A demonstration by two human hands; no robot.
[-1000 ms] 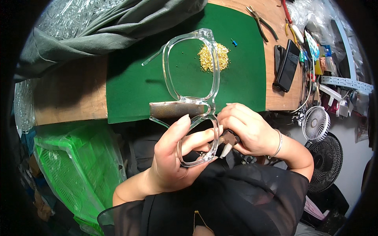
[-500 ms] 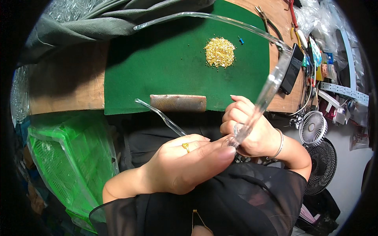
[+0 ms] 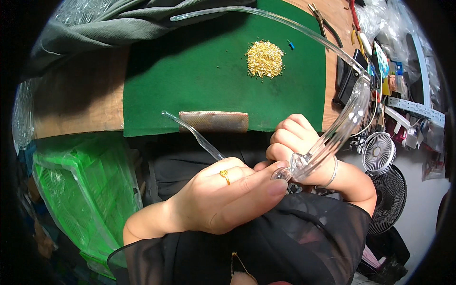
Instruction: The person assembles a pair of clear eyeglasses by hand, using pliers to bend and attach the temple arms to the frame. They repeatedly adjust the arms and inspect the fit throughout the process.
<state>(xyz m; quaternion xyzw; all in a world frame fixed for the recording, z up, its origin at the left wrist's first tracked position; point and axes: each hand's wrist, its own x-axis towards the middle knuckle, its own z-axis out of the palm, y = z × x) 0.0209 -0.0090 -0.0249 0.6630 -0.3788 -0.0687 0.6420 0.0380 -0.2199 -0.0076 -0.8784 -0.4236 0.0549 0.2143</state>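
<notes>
A pair of clear plastic eyeglasses (image 3: 346, 121) is held up in front of my chest. My left hand (image 3: 223, 197), with a gold ring on one finger, pinches the frame between thumb and fingers near the nose part. One temple arm reaches over the green mat (image 3: 180, 85); the other sticks out beyond my left knuckles. Just behind the frame, my right hand (image 3: 294, 140) is closed with its fingers curled. Whatever those fingers hold is hidden by the frame and my left hand.
Small gold-coloured bits (image 3: 265, 59) lie heaped on the mat beside a blue pin (image 3: 290, 45). A brown textured block (image 3: 213, 121) sits at the table's near edge. Pliers (image 3: 325, 23), a black phone (image 3: 351, 83) and a white fan (image 3: 378, 147) are on the right; a green basket (image 3: 85, 185) is left.
The eyeglasses have turned in my grip: their front and hinge have swung to the right, and the long temple arm has risen slightly. My right hand has shifted a little, its fingers more curled.
</notes>
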